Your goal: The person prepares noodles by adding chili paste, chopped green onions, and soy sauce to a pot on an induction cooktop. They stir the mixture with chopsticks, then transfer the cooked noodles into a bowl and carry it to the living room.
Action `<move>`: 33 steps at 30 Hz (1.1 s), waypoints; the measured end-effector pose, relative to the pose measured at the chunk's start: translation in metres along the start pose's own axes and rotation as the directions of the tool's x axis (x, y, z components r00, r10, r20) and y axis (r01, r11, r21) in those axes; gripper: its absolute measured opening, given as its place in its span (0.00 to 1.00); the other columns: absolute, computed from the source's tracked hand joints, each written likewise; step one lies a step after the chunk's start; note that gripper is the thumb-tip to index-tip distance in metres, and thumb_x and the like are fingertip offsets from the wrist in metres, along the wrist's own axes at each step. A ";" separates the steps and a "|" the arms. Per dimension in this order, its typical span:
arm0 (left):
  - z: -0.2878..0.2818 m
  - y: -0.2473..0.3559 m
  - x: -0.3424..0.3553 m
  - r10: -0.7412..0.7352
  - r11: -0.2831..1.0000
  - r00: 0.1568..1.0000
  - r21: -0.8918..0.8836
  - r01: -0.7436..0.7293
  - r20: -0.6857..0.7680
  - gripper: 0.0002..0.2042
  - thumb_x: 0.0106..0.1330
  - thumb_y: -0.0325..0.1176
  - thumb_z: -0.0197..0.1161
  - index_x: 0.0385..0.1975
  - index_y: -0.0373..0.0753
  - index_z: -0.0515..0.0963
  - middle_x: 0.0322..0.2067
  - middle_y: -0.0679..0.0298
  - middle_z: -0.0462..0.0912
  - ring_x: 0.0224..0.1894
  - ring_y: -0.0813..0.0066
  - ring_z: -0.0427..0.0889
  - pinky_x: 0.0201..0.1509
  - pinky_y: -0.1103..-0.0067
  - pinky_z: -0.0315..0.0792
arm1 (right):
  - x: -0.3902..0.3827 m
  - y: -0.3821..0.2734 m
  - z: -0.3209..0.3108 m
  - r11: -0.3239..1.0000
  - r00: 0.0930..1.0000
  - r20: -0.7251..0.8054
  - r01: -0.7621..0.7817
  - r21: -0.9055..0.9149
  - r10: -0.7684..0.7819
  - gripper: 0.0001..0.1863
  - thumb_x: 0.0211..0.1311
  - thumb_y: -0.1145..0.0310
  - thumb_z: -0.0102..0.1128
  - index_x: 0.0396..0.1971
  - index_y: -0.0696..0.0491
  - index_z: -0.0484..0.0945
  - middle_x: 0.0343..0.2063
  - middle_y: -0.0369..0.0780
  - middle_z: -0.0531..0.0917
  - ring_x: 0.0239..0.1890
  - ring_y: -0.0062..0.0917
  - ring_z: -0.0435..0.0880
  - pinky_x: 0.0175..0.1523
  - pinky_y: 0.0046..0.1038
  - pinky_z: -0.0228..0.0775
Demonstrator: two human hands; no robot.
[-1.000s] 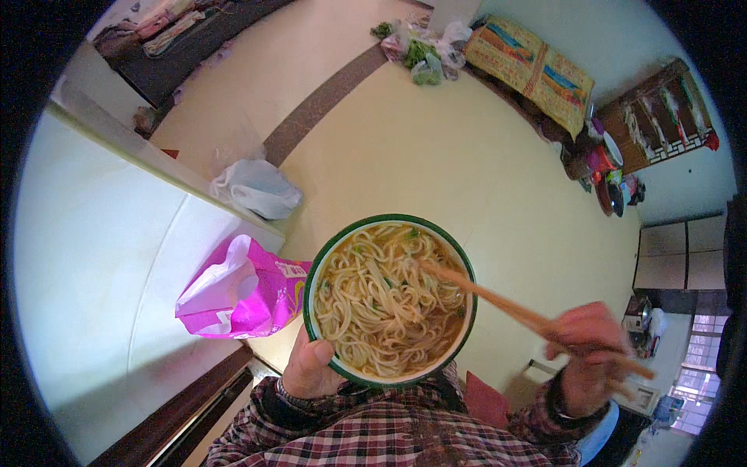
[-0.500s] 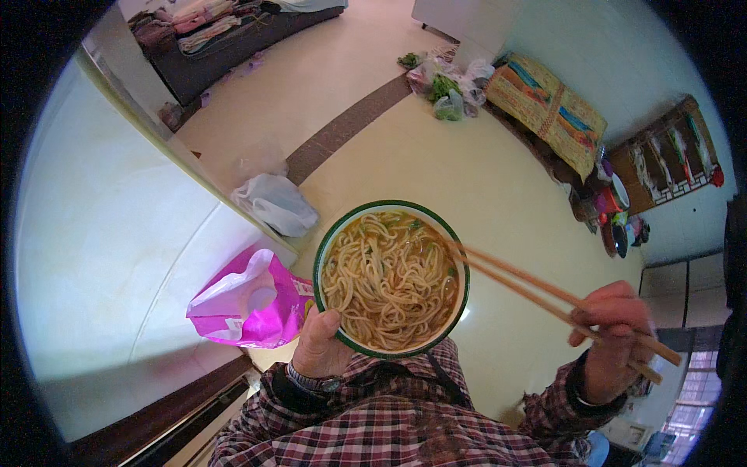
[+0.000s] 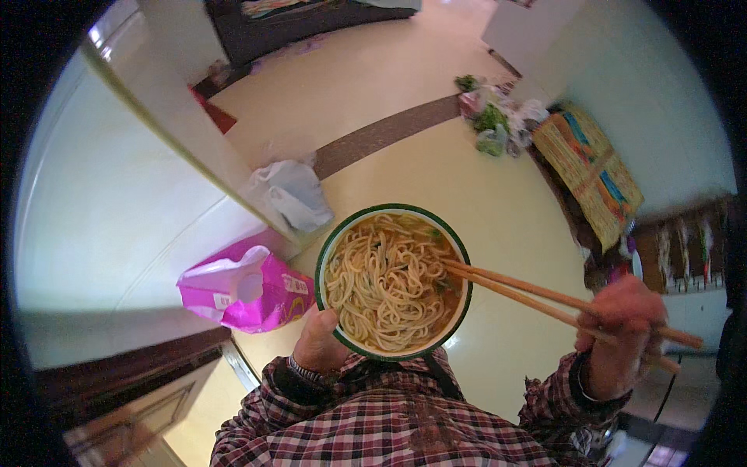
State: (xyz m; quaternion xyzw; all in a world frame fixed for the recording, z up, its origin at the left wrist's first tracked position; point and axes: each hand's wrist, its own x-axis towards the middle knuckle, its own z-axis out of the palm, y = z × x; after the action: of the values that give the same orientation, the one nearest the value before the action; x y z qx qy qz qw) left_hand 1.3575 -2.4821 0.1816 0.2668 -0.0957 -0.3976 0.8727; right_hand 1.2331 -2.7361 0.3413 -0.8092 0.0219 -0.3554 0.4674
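A white bowl with a green rim [image 3: 464, 328] sits in front of my body. My left hand [image 3: 320, 345] grips it at the lower left, with the thumb over the rim. Noodles [image 3: 387, 284] in brownish broth with bits of green fill the bowl. My right hand [image 3: 625, 323], a little blurred, is closed around a pair of wooden chopsticks [image 3: 537, 295]. Their tips come together in the noodles at the bowl's right side, and their back ends stick out beyond my hand.
A pink bag [image 3: 261, 300] and a white plastic bag [image 3: 293, 194] stand by the wall at left. Bagged green vegetables [image 3: 492, 123] lie on the floor farther off, near a woven patterned cover [image 3: 587, 175]. A dark rack [image 3: 685, 245] is at right.
The view has turned, so the room has shifted to the right. The chopstick tips have moved slightly down and closer together in the noodles. Both hands keep their hold.
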 end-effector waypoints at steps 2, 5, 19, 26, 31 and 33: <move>-0.003 -0.006 -0.002 0.029 1.000 0.998 0.013 -0.029 -0.060 0.42 0.59 0.51 0.61 0.65 0.33 0.49 0.63 0.52 0.58 0.63 0.59 0.63 0.64 0.63 0.62 | 0.021 0.031 0.010 0.997 0.984 0.160 -0.073 0.005 0.072 0.21 0.69 0.55 0.46 0.25 0.57 0.75 0.15 0.42 0.77 0.14 0.22 0.72 0.19 0.21 0.64; -0.008 -0.017 -0.005 0.107 0.993 0.979 -0.020 -0.112 -0.172 0.41 0.59 0.49 0.61 0.66 0.34 0.48 0.64 0.51 0.57 0.64 0.57 0.62 0.65 0.62 0.62 | 0.045 0.096 0.049 0.748 0.877 0.344 -0.471 0.469 0.336 0.16 0.67 0.60 0.49 0.34 0.61 0.73 0.21 0.44 0.79 0.16 0.22 0.75 0.21 0.21 0.67; 0.047 -0.103 -0.140 0.670 0.666 0.415 0.252 -0.702 -0.615 0.42 0.55 0.49 0.62 0.65 0.37 0.50 0.61 0.51 0.61 0.59 0.56 0.69 0.59 0.61 0.71 | -0.056 0.246 0.085 0.763 0.010 0.924 -0.567 -0.310 0.383 0.17 0.61 0.68 0.55 0.47 0.60 0.74 0.27 0.40 0.81 0.26 0.21 0.79 0.31 0.24 0.73; 0.078 -0.107 -0.109 0.685 0.593 0.311 0.257 -0.763 -0.658 0.39 0.60 0.51 0.58 0.65 0.36 0.50 0.63 0.54 0.60 0.62 0.61 0.65 0.64 0.65 0.64 | -0.078 0.324 0.019 0.798 -0.248 0.861 -0.327 -0.507 0.445 0.18 0.63 0.67 0.54 0.49 0.61 0.71 0.32 0.41 0.81 0.32 0.24 0.80 0.36 0.25 0.74; 0.127 -0.090 -0.067 0.690 0.540 0.068 0.449 -0.712 -0.720 0.38 0.62 0.52 0.55 0.65 0.34 0.51 0.62 0.51 0.61 0.61 0.59 0.67 0.63 0.65 0.67 | -0.003 0.303 0.017 0.876 -0.440 0.824 -0.148 -0.458 0.357 0.17 0.63 0.66 0.54 0.47 0.60 0.73 0.35 0.42 0.82 0.35 0.26 0.80 0.43 0.25 0.71; 0.143 -0.076 -0.040 0.717 0.457 -0.026 0.497 -0.738 -0.697 0.37 0.63 0.53 0.53 0.64 0.32 0.51 0.61 0.50 0.62 0.59 0.58 0.69 0.62 0.66 0.69 | 0.043 0.277 0.012 0.920 -0.428 0.834 -0.015 -0.391 0.348 0.17 0.63 0.64 0.54 0.47 0.59 0.74 0.35 0.42 0.82 0.35 0.25 0.80 0.42 0.26 0.71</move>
State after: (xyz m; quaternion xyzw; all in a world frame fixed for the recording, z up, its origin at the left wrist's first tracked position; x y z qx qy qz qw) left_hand 1.2282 -2.5492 0.2623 0.3221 0.2271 0.3073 0.8662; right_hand 1.3548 -2.8991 0.1476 -0.7622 -0.1998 0.5656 0.2434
